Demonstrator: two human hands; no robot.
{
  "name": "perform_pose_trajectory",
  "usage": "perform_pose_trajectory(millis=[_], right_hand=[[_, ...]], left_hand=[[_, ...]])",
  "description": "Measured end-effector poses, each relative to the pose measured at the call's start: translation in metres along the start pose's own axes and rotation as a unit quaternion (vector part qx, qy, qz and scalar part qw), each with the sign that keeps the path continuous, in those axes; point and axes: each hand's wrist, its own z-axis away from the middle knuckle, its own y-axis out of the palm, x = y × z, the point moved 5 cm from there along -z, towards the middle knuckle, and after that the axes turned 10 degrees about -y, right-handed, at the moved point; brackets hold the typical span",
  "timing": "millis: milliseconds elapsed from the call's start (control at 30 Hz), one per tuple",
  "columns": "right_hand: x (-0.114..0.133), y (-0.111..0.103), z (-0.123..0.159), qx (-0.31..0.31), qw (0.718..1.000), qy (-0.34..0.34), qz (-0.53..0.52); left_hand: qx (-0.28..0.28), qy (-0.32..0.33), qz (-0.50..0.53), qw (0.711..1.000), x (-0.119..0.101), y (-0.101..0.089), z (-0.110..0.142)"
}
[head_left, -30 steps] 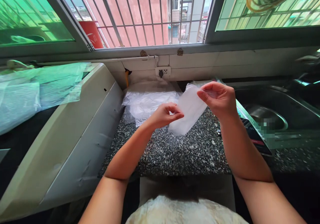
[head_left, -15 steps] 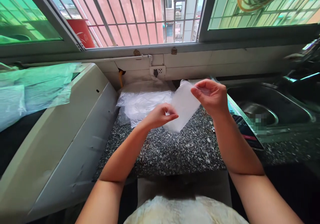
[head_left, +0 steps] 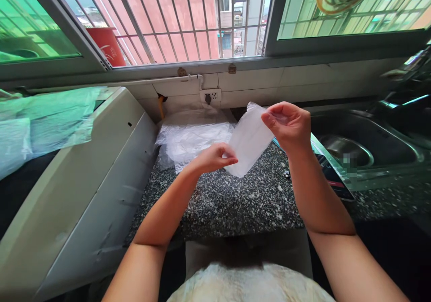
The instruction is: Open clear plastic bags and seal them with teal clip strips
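A translucent white plastic bag (head_left: 251,138), small and flat, is held up at a slant above the speckled dark countertop (head_left: 232,207). My left hand (head_left: 218,156) pinches its left edge between thumb and fingers. At the upper right corner my right hand (head_left: 289,124) is closed on the bag, thumb against the fingertips. Behind my left hand lies a pile of clear plastic bags (head_left: 191,133) on the counter, close to the wall.
To the left stands a large white appliance (head_left: 111,158) with plastic sheeting (head_left: 63,118) over its top. A metal sink (head_left: 400,145) is on the right, with a dark flat device (head_left: 332,176) beside it. A wall socket (head_left: 212,96) holds a plug. A barred window is behind.
My right hand has shifted slightly right and up, and the bag looks more stretched between my hands. My left hand has moved a little left. The view has shifted slightly.
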Motion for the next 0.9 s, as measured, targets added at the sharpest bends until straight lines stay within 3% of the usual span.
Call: perform_pose_trajectory(millis=[167,433,900], right_hand=[[-0.001,0.001,0.000,0.002,1.000,-0.005,-0.007],[0.001,-0.006,-0.002,-0.006,0.999,-0.027,0.029],[-0.001,-0.014,-0.005,-0.040,0.998,-0.031,0.041]], left_hand=[[0.000,-0.007,-0.005,1.000,-0.001,-0.002,0.000],[0.047,-0.018,-0.017,0.999,0.004,0.003,-0.001],[0.059,-0.009,-0.025,0.998,0.012,0.001,-0.003]])
